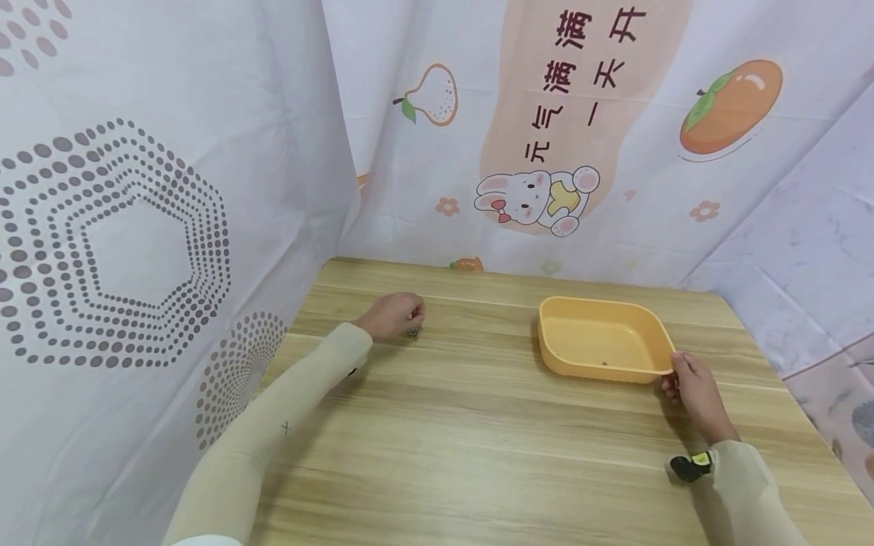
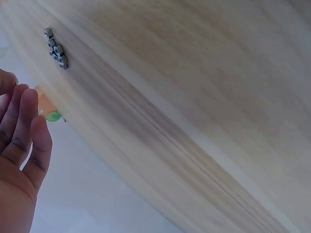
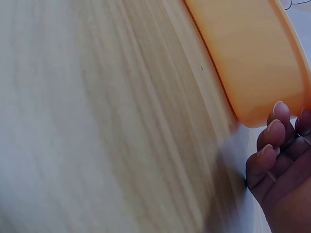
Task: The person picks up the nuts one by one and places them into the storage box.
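Note:
Several small metal nuts (image 2: 57,49) lie in a tight cluster on the wooden table. Beside them, my left hand (image 1: 398,315) hovers at the back left with its fingers bent; in the left wrist view the thumb tip meets the index fingertip. I cannot tell whether a nut is between them. At the right, my right hand (image 1: 698,394) grips the near right corner of a shallow yellow-orange plastic tray (image 1: 601,374), thumb on the rim and fingers beneath. One tiny dark piece (image 1: 604,364) lies inside the tray. In the right wrist view the fingers (image 3: 272,133) curl under the tray's corner.
The wood-grain table (image 1: 464,455) stretches between both arms. A printed curtain (image 1: 410,189) hangs along its back edge, and a dotted curtain (image 1: 273,227) stands close on the left. Another pale curtain (image 1: 806,250) borders the right side.

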Tool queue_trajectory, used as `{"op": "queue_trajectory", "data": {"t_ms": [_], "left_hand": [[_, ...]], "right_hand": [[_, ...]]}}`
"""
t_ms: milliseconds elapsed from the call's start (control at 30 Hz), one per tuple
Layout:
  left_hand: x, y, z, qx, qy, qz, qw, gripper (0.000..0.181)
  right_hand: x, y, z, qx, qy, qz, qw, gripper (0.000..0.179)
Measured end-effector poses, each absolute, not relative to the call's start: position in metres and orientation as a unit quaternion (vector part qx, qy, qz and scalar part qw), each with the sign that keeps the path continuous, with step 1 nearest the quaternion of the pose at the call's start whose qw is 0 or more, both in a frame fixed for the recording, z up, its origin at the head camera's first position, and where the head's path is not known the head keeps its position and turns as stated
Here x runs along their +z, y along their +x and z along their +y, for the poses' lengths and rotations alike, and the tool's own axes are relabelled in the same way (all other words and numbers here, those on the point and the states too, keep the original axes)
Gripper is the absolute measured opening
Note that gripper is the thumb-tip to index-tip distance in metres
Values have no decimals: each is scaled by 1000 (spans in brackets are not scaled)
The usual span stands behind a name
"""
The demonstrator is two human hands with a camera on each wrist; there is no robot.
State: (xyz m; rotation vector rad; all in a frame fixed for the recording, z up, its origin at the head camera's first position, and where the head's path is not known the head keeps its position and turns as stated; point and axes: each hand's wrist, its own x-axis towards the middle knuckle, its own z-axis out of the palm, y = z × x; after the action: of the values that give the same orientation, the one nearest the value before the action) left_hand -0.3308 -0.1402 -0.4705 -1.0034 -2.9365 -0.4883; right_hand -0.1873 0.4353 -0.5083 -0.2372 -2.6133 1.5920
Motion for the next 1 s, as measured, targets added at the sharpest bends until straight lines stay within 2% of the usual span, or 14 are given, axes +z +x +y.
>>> {"op": "queue_trajectory", "data": {"t_ms": [733, 1000], "left_hand": [[-462, -330, -118, -179, -343, -922, -12, 7], [-459, -329, -106, -175, -352, -919, 3, 8]], "right_hand": [[-511, -186, 435, 523, -74, -848, 41, 46], [-511, -187, 436, 521, -78, -849, 40, 48]]}}
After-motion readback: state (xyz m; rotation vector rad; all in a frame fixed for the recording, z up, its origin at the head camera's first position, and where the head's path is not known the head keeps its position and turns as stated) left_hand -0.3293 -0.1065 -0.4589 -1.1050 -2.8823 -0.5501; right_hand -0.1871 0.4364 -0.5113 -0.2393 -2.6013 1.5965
